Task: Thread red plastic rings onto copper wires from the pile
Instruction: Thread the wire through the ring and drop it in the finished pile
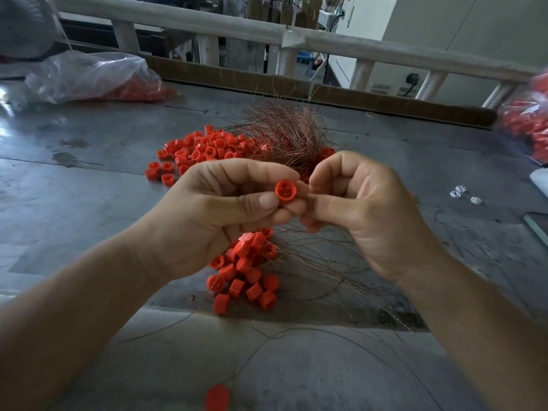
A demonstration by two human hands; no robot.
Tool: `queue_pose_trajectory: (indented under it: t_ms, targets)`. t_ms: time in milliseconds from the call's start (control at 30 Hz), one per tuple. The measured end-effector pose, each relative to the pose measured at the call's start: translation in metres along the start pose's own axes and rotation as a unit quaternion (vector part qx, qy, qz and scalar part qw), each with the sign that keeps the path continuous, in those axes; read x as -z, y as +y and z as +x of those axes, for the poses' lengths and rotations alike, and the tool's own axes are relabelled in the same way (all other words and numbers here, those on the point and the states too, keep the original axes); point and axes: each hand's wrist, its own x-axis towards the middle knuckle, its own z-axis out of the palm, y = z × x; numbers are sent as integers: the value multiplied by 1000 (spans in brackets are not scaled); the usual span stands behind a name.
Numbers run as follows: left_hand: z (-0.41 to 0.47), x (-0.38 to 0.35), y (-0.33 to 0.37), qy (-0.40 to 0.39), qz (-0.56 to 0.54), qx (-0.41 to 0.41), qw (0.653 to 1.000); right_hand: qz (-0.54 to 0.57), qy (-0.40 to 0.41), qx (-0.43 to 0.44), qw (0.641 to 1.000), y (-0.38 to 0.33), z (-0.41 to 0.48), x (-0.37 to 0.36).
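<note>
A grey metal table (89,203) is filling the view, with a crumpled clear plastic bag (89,75) lying at its far left. A cardboard strip (237,77) is running along the far edge below a white railing (237,28). Small white bits (458,192) are lying near the right edge.

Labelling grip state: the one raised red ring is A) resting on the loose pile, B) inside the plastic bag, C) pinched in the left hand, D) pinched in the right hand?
C: the left hand pinches the red ring between thumb and fingers, with the right hand close beside it.
</note>
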Motion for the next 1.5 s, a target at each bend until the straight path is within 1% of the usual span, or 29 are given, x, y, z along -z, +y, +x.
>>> queue_pose_trajectory:
  t_ms: [67,167,233,267,333,400,433,500,567,633,667,800,933,1133,1267,1433,1500]
  targets:
    - [0,-2,0,2,17,4,1000,-9,-3,-10,1000,4,0,-3]
    - [1,-2,-1,-5,3,-1,1000,-12,-12,-11,1000,5,2,0]
    - [1,-1,-2,-6,-3,1,1000,-37,2,-9,999,4,6,9]
    - [1,0,-3,-5,-3,5,1000,-60,27,-9,998,5,10,16]
    - [1,1,-4,0,0,11,1000,-127,105,-13,986,11,19,34]
    - [1,2,-4,8,4,16,1000,-225,175,-21,958,21,27,53]
    - [1,4,-4,12,6,17,1000,-283,192,-26,939,26,31,61]
    - [1,5,-3,16,10,18,1000,-390,185,-45,901,37,35,70]
    - [1,6,-3,14,-23,19,999,-445,156,-71,879,47,37,73]
    - [0,4,-2,17,-83,26,996,-450,141,-83,878,54,38,71]
    - [0,3,-1,19,-95,28,995,-452,138,-77,878,56,39,69]
    - [1,0,0,29,-97,29,994,-488,109,-40,865,59,42,64]
    - [1,0,1,28,-93,29,995,-522,77,-41,848,61,43,61]
    - [1,-1,0,21,-85,28,996,-494,87,-42,864,59,41,60]
    - [1,-1,1,25,-82,29,996,-473,122,-29,872,56,42,64]
    - [0,-1,2,26,-76,32,996,-371,150,-40,916,52,41,77]
    - [0,-1,2,24,-74,33,996,-334,165,-22,928,46,40,79]
